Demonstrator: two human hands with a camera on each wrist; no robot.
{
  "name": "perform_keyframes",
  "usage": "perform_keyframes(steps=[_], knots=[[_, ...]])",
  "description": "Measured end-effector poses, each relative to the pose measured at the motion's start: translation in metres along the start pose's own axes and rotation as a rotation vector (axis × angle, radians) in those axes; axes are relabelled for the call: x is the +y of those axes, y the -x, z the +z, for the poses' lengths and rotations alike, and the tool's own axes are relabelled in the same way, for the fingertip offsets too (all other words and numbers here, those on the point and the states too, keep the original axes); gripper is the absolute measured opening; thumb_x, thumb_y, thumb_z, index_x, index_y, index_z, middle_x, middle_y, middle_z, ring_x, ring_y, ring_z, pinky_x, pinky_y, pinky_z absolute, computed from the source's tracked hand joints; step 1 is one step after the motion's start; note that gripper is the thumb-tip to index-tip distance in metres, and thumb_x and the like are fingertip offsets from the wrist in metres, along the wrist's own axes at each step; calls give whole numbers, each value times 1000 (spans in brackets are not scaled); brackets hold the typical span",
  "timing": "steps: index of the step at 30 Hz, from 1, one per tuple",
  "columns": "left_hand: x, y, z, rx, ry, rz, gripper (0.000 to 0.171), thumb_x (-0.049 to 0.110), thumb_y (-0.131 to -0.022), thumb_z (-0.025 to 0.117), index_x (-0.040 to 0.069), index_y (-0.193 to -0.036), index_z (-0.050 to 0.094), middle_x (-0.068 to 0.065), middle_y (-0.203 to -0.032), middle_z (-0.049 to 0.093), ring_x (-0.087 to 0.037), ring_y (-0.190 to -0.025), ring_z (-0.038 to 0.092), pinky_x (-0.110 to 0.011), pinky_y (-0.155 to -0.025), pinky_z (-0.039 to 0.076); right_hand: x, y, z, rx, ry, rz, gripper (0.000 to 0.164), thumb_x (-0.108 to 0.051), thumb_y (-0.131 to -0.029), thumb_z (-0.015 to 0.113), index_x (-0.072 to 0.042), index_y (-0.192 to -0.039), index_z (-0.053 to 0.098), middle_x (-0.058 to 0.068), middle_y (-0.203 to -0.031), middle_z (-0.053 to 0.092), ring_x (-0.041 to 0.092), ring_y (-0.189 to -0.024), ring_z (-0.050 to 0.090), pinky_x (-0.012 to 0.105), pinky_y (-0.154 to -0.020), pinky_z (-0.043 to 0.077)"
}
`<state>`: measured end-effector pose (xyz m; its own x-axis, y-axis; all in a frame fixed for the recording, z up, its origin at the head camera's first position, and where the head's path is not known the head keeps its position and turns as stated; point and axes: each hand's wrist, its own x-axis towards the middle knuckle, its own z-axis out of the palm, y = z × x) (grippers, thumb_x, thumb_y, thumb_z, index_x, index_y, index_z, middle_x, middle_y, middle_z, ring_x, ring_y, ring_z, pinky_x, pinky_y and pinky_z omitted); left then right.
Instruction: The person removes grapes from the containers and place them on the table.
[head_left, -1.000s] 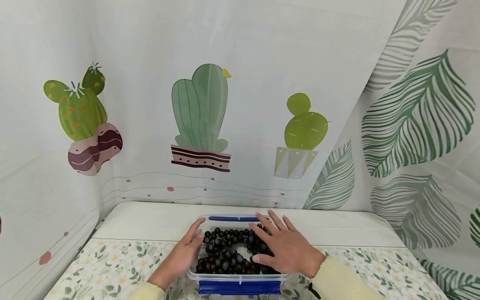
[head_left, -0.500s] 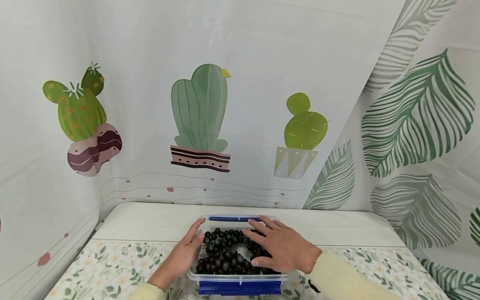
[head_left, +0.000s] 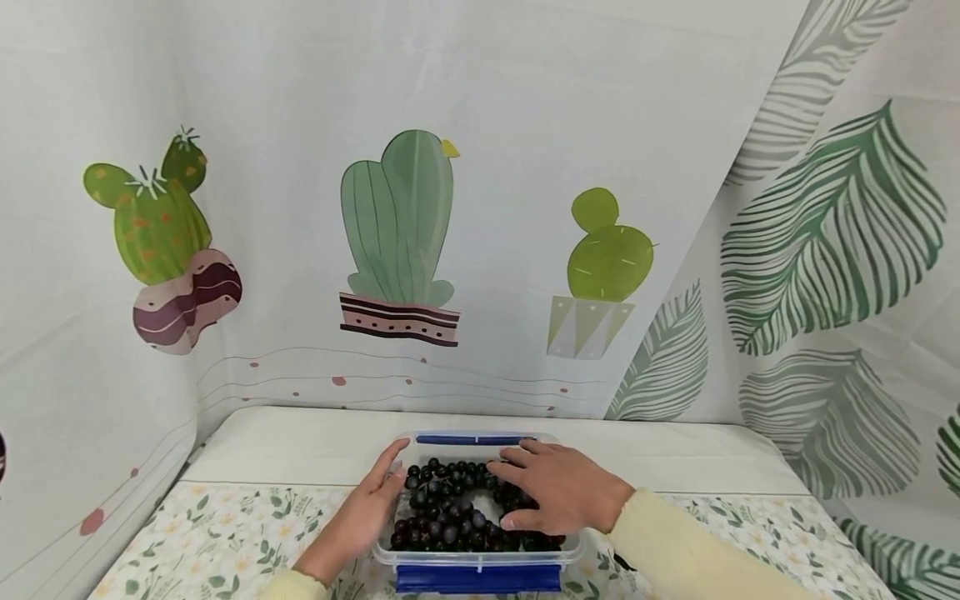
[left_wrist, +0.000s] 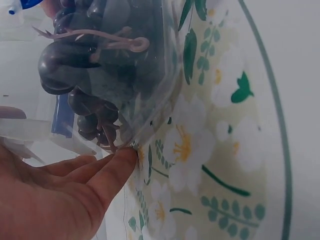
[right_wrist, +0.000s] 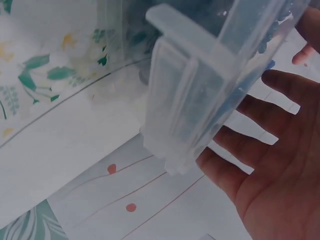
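Observation:
A clear plastic storage box (head_left: 386,552) with blue latches holds dark grapes (head_left: 446,525), several of them still on stems. My left hand (head_left: 363,508) holds the box at its left side, thumb over the rim; in the left wrist view its fingers (left_wrist: 112,175) touch the outside near the bottom. My right hand (head_left: 562,492) is over the right part of the box, palm down with fingers spread, hiding some grapes. In the right wrist view its fingers (right_wrist: 220,167) lie apart beside the box's clear side latch (right_wrist: 175,95); contact with the grapes cannot be told.
The box stands on a table with a flowered cloth (head_left: 232,542) and a plain white back strip (head_left: 315,433). Behind hangs a white curtain (head_left: 510,108) printed with cacti and leaves. A dark cord (head_left: 622,563) hangs by the right sleeve (head_left: 690,542).
My right hand has shifted slightly left and lower over the grapes, and its fingers have drawn closer together. The left hand and the box look the same.

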<state>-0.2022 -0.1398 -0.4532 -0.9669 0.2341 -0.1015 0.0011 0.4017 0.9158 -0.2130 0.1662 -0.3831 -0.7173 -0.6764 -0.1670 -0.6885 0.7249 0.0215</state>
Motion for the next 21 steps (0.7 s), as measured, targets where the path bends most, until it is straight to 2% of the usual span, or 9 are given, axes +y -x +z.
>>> perform_keyframes(steps=[2,9,12,21], knots=[[-1,0,0,-1,3,2,57,44,-115,34,31,-168,18,-26,-172,22,-50,-155,29,-67,-116,40,1,-2,0,-9,11,-1,69,-65,-102,53,-26,-159,46,3,-160,51,30,-150,48,49,-121,45],[-3,-1,0,-10,29,11,57,43,-115,34,30,-168,18,-24,-173,18,-49,-157,25,-72,-121,30,1,-5,0,-48,41,24,72,-68,-98,56,-29,-159,46,1,-162,49,27,-150,48,47,-120,46],[-3,-1,0,-12,36,11,57,43,-115,34,31,-168,18,-24,-173,18,-49,-157,24,-73,-121,30,1,-5,1,-67,36,38,74,-69,-96,58,-29,-158,46,0,-162,49,27,-149,49,47,-119,47],[-2,0,0,-2,30,4,56,42,-115,34,31,-168,19,-25,-172,20,-50,-155,28,-71,-118,35,1,-9,1,-134,12,83,82,-70,-87,69,-34,-157,47,-1,-164,46,26,-147,51,47,-116,50]])
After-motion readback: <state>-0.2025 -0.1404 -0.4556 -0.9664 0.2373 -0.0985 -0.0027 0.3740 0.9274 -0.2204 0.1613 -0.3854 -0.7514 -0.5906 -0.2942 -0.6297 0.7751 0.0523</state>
